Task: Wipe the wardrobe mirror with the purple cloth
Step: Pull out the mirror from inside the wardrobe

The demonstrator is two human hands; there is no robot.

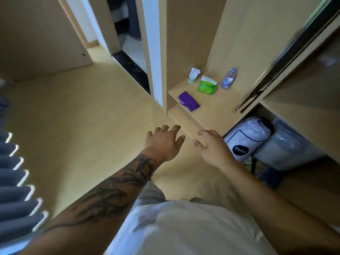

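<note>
A folded purple cloth (188, 101) lies near the front left corner of a wooden wardrobe shelf (217, 107). Both my hands hover below the shelf's front edge, apart from the cloth and holding nothing. My left hand (162, 142), on a tattooed forearm, has its fingers spread and loosely bent. My right hand (211, 146) is beside it with relaxed fingers. A dark sliding door edge (287, 57), possibly the mirror door, runs diagonally at the upper right; its face is blurred.
On the shelf behind the cloth stand a green tissue pack (206, 84), a small white and green container (194, 75) and a water bottle (228, 78). Plastic-wrapped bundles (246, 138) fill the compartment under the shelf. Grey curtains (16, 190) hang at left. A doorway (128, 43) opens behind.
</note>
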